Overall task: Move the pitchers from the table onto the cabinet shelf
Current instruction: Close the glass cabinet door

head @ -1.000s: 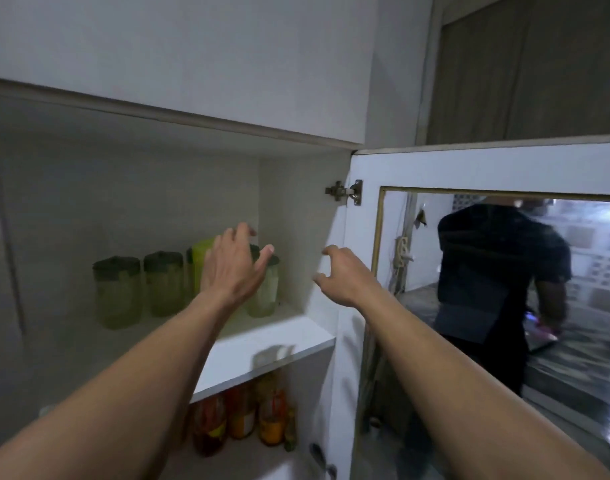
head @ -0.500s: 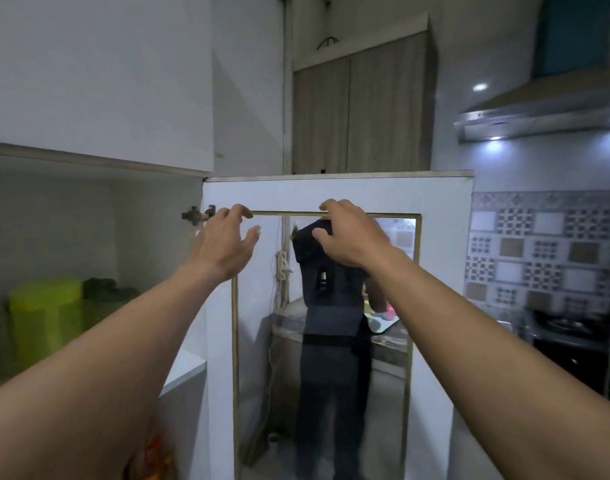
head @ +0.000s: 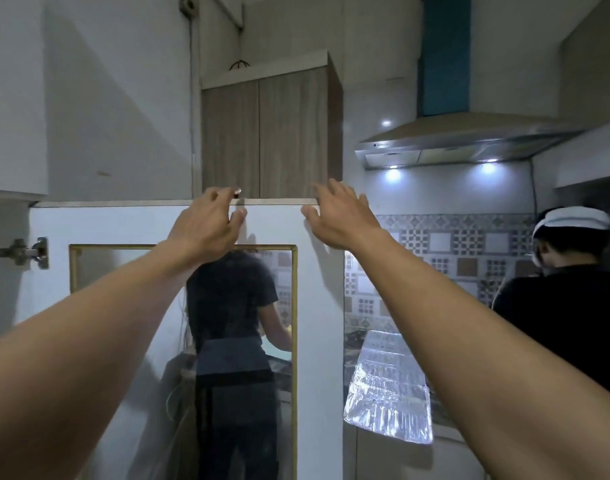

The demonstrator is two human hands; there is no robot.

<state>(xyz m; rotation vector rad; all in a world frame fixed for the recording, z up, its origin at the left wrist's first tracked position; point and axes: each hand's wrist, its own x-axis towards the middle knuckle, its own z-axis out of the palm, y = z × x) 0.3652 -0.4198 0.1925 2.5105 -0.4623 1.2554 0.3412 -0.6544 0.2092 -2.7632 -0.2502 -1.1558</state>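
White cabinet door (head: 179,225) swung open, hinge (head: 23,252) at far left, gold-framed glass panel (head: 123,271) below. Left hand (head: 206,225) at door's top edge, fingers curled loosely over it, holding nothing else. Right hand (head: 338,214) just beside, fingers spread at same edge near corner, empty; hands apart. Pitchers, shelf, table: none in view, so can't tell how many are moved. Judgement: prob. closing the door, w/ carrying either done or paused. Other person (head: 566,299) at far right, range hood (head: 462,140) above.

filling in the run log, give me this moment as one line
left hand: on door top edge | right hand: open at door corner | cabinet door: open | pitchers: out of view
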